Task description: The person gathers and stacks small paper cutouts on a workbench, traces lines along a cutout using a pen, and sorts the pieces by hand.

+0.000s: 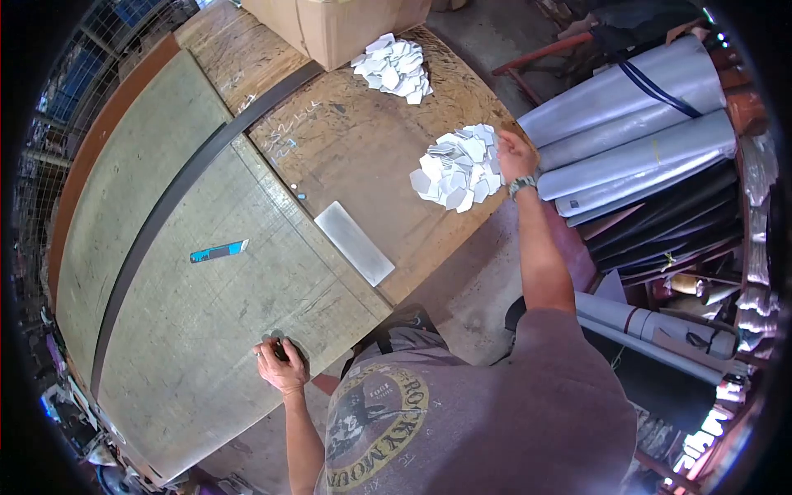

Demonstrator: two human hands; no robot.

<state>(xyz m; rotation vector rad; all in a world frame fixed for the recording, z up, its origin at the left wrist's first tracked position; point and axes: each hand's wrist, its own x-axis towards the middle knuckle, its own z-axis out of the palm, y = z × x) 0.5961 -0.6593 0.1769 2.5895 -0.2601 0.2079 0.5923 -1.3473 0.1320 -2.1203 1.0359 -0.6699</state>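
My left hand point(282, 365) rests near the front edge of the green cutting mat, fingers curled round a small dark object point(285, 350) whose kind I cannot make out. On the wooden tabletop, my right hand point(516, 155), with a watch at its wrist, is at the right side of a pile of white cut pieces point(462, 169). Its fingers are bent together; whether a piece is between them is hidden. A blue utility knife point(219, 252) lies on the mat point(190, 330), up and left of my left hand.
A flat metal plate point(355, 243) lies beside the mat's edge. A long dark strip point(157, 206) curves across the mat. Another pile of white pieces point(394, 68) sits beside a cardboard box point(338, 29). Wrapped rolls point(635, 157) are stacked right of the table.
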